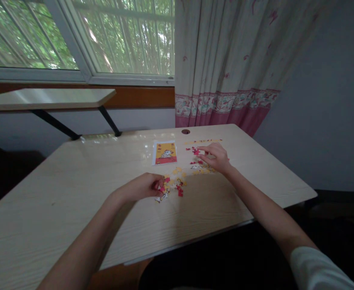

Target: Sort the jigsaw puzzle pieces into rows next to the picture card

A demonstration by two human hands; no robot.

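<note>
My right hand [215,157] pinches a red puzzle piece [196,152] between thumb and fingertips, above other red pieces on the desk. My left hand [150,185] is curled at the left edge of a loose pile of puzzle pieces [180,183] in yellow, red and white. A red piece shows at its fingertips. Behind the pile lies a picture card [166,153], showing a white animal on yellow and red. Several yellow and white pieces [205,167] lie below my right hand, and a row of yellow pieces [204,141] stretches behind it.
The pale wooden desk [83,193] has a round cable hole [186,131] near its back edge. A raised shelf [50,98] on black supports stands at the back left. A patterned curtain [225,72] hangs behind the desk beside a window [128,40].
</note>
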